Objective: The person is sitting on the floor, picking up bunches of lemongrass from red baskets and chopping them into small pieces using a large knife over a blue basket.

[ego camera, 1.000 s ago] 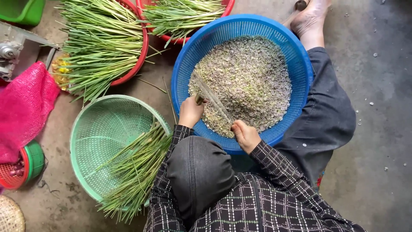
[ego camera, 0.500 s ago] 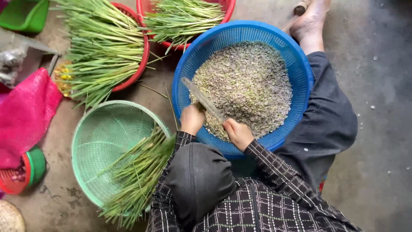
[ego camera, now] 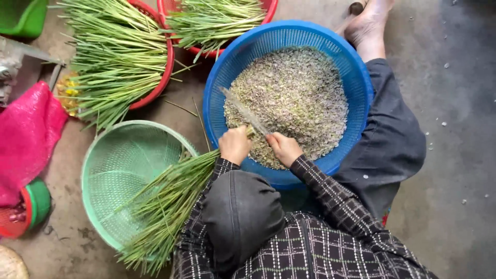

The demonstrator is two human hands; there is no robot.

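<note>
My left hand (ego camera: 235, 145) is closed around the upper end of a bundle of green stalks (ego camera: 168, 201), at the near rim of a blue basket (ego camera: 361, 88). The bundle trails down-left into a light green basket (ego camera: 111, 163). Close beside it, my right hand (ego camera: 283, 148) grips a knife (ego camera: 244, 111), whose blurred blade points up-left over the pile of small pale trimmings (ego camera: 294, 93) filling the blue basket. The two hands nearly touch.
Two red baskets (ego camera: 168, 57) (ego camera: 269, 6) at the top hold more green stalks. A pink mesh bag (ego camera: 26, 134) and a green tub (ego camera: 20, 15) lie at the left. My bare foot (ego camera: 368, 23) rests beyond the blue basket on the concrete floor (ego camera: 454, 129).
My right hand has moved up and closer to my left hand, and the knife blade has swung slightly left over the trimmings. The left hand still holds the stalks.
</note>
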